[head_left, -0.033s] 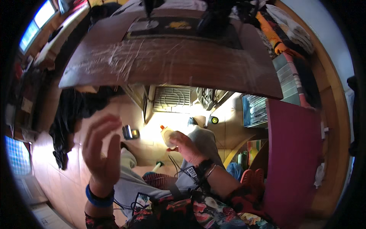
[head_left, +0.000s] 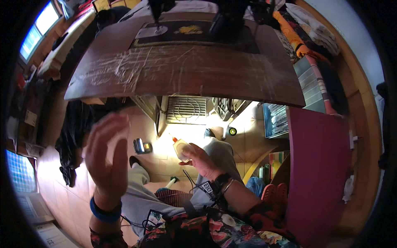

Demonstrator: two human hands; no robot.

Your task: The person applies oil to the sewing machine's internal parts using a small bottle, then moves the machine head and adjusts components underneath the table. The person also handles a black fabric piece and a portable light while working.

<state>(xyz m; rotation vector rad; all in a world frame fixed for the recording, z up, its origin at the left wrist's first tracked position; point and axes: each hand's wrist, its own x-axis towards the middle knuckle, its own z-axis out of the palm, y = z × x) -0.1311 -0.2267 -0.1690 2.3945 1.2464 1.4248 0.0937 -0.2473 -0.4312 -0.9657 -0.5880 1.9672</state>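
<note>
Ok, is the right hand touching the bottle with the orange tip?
Touching. The head view shows the right hand holding the bottle, fingers against its side.

At left we see a black cloth (head_left: 73,140), with a bright window (head_left: 41,29) at upper left. At right we have a purple panel (head_left: 318,173), red slippers (head_left: 269,193) beside it, and a blue bag (head_left: 255,186) near them.

Smooth plastic bottle (head_left: 181,150), scuffed glossy wooden tabletop (head_left: 178,72), matt cloth trousers (head_left: 222,155)
</note>
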